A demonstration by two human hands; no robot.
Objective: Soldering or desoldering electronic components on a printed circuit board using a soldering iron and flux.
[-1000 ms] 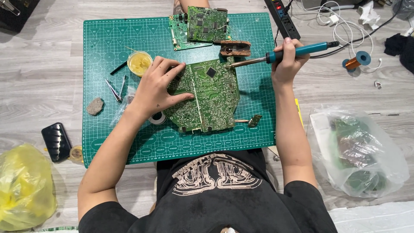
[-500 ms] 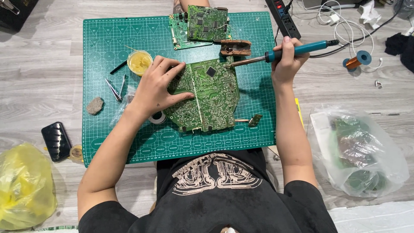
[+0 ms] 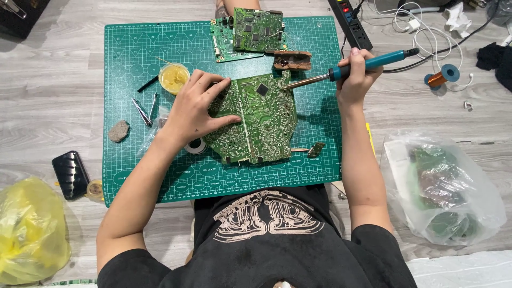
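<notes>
Above the circuit board (image 3: 256, 120), the soldering iron (image 3: 352, 68) points left.

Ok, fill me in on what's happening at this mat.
A person sits at a green cutting mat. Their left hand lies flat on a large green circuit board, pinning it to the mat. Their right hand grips a blue-handled soldering iron, its tip at the board's upper right edge. Tweezers and a small jar of yellow paste lie to the left; two more boards sit at the mat's top.

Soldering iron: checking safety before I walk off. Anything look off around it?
The soldering iron, held in the right hand, has its tip near a charred brown sponge holder. Nothing spilled; the board lies flat.
</notes>
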